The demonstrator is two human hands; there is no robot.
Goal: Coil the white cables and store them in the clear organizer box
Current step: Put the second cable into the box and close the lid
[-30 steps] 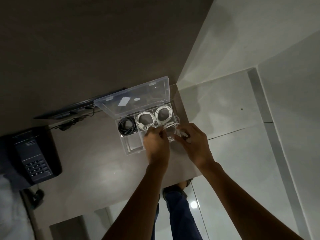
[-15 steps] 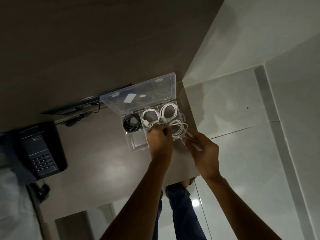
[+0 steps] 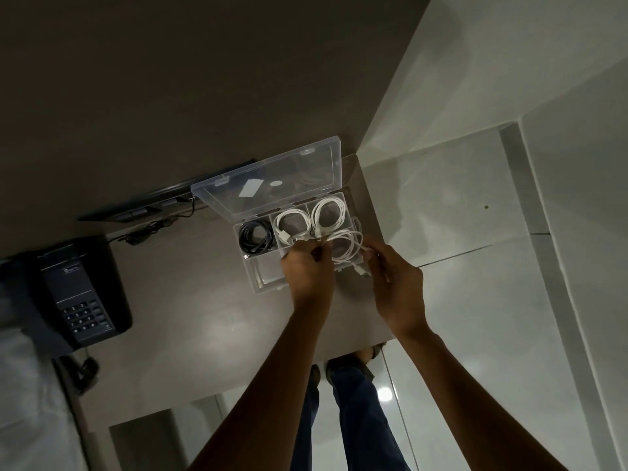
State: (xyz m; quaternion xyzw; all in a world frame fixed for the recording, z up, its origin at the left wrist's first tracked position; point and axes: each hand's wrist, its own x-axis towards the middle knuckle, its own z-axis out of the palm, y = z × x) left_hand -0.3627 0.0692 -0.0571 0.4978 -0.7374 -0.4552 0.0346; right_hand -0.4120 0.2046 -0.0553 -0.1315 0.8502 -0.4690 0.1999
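A clear organizer box [image 3: 268,283] is sitting open on the desk [image 3: 190,321], with two white coils and one black coil in its far compartments. Over the box's near right corner, the left hand [image 3: 307,266] is pinching a looped white cable [image 3: 346,246], while the right hand [image 3: 396,283] is gripping that cable's loose end with curled fingers.

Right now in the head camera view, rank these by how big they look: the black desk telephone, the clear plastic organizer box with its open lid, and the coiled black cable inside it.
1. Clear plastic organizer box, lid included
2. Black desk telephone, close to the box in size, so their order is unsure
3. Coiled black cable, clearly smallest
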